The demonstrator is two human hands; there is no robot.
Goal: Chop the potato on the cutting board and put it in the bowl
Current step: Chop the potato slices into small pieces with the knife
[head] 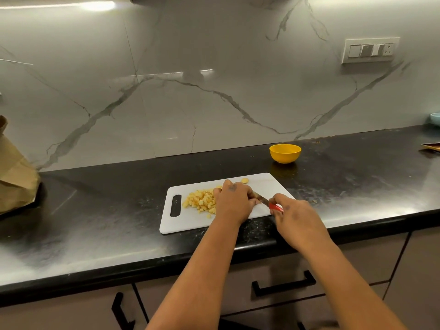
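Note:
A white cutting board point(190, 222) lies on the black counter. A heap of small yellow potato cubes point(201, 201) sits on its left half, and one potato slice point(244, 180) lies near the far edge. My left hand point(234, 202) rests curled on the board just right of the heap, pressing down on something hidden under it. My right hand point(295, 220) grips a red-handled knife point(269, 203), its blade pointing left under my left fingers. A yellow bowl point(285, 153) stands beyond the board near the wall; I cannot see into it.
A brown paper bag point(14, 177) stands at the far left of the black counter point(107, 210). A light blue dish point(435, 118) and a flat brown object point(431, 146) are at the far right. Drawer handles point(283, 285) sit below the counter edge.

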